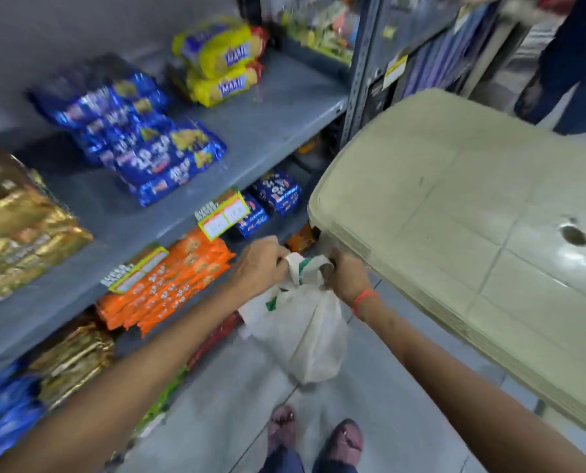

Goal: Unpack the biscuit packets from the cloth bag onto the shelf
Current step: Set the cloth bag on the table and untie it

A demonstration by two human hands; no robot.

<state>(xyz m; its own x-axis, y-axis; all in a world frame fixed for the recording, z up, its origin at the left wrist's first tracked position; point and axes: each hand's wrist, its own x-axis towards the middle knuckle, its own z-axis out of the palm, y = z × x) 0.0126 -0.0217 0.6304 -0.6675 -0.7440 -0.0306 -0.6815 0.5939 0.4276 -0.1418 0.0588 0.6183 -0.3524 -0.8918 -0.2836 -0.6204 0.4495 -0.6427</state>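
Cloth bag (306,331), white with a touch of green print, hangs in the aisle in front of the grey shelf (277,131), held clear of the tiled floor (223,404) between both hands. On my feed the left hand (259,264) is curled tight round the handles (310,266) at the bag's gathered top. The right hand (347,278) grips them from the other side, just beside it, with a red thread (364,298) round its wrist. The bag bulges low down, but I cannot make out what is inside (the mouth is bunched closed between the two fists).

On the shelf board above lie blue packets (138,145), with yellow packets (221,59) further back and gold packets (18,230) at the left edge. One level down, orange packets (172,285) sit behind yellow price tags (223,216). A beige plastic surface (455,216) crowds in close to the right hand. Sandalled feet (344,438) show below.
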